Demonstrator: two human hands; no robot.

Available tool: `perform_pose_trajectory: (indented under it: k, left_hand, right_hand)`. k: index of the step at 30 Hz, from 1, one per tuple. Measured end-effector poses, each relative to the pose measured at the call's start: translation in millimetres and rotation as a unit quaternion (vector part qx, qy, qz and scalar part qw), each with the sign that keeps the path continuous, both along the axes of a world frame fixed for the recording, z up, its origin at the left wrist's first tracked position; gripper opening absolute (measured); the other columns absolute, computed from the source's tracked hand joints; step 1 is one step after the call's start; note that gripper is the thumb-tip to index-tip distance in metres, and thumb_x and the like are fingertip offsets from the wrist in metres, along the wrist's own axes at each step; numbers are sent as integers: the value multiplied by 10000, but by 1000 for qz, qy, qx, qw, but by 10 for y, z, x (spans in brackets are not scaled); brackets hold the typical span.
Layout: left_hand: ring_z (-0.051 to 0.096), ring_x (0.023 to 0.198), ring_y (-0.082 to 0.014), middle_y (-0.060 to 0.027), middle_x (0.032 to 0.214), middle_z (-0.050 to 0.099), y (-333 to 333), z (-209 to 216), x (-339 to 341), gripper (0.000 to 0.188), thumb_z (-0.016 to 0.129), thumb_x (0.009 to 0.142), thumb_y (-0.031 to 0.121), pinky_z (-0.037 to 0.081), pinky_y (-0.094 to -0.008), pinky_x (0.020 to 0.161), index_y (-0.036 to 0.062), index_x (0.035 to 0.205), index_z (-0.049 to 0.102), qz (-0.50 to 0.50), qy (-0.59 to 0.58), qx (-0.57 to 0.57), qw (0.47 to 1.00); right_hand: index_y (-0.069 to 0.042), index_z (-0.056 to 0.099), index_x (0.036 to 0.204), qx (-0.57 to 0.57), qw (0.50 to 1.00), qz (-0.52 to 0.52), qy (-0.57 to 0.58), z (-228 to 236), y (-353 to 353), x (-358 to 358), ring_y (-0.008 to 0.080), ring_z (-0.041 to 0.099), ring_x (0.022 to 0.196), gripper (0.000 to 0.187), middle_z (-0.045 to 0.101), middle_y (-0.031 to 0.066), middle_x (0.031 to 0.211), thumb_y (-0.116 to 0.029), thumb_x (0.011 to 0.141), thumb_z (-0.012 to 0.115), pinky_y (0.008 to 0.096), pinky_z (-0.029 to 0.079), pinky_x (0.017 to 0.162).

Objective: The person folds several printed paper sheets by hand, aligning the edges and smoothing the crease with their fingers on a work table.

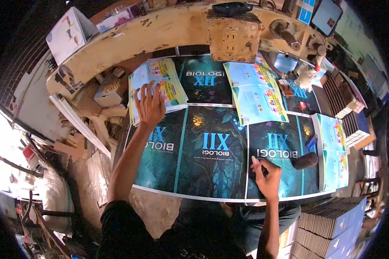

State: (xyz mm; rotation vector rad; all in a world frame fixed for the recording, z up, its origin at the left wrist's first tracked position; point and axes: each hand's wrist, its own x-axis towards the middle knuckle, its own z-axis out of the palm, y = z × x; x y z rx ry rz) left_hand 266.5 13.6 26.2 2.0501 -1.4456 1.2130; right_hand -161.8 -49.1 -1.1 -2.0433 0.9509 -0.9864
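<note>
My left hand [150,105] lies with fingers spread on a stack of pale blue and yellow printed sheets [170,82] at the far left of the work surface. My right hand [268,175] hovers over or rests on a large dark teal printed cover sheet [216,172], near its front edge. Its fingers are curled into a pinch; whether anything small is between them is hard to see. A dark rounded object [304,160] and a small blue item [310,143] lie right of it.
A second pile of printed sheets [257,99] lies fanned at the centre back, another [333,151] at the right edge. Behind stands a worn tan machine frame [160,36] with a boxy block [233,39]. Book stacks [328,226] stand at the lower right.
</note>
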Motion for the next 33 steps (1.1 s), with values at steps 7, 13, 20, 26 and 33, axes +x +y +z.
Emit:
perform_pose_trajectory:
  k: [7,13,20,26,33]
  left_hand:
    - [503,1192,-332,-138,1300,556,-460,-56,44,303,554,938,264,304,-509,1044,73,1169,597,-6,15,-17,1000]
    - [610,893,-380,-179,955,640,-292,-127,-929,113,605,917,108,476,-459,793,23,986,629,-303,120,50,944]
    - [560,499,-293,-107,583,542,-922,-372,-1821,219,606,970,208,410,-401,477,44,826,595,-372,254,103,887]
    - [488,483,-300,-91,537,444,-963,-454,-1820,278,600,979,228,359,-427,492,66,769,515,-367,288,134,874]
    - [430,486,-280,-66,553,361,-939,-417,-1750,301,581,990,253,331,-421,521,79,768,474,-344,327,168,864]
  right_hand:
    - [4,685,703,-6,999,-35,-12,22,-54,-122,126,552,476,255,632,65,580,-140,913,684,285,405,475]
    - [-27,662,680,-32,995,25,92,-65,-165,-89,172,579,506,273,580,72,564,-202,869,754,310,424,488]
    - [-27,724,828,-38,999,-21,-32,239,127,-536,207,667,685,195,699,103,771,-206,821,801,328,518,619]
    - [19,724,973,-130,909,-346,194,559,-449,-2057,363,710,842,267,713,237,933,-205,828,738,407,562,780]
    - [-4,729,812,-96,877,-301,363,503,-819,-2336,373,687,706,418,675,224,733,-408,719,783,420,553,686]
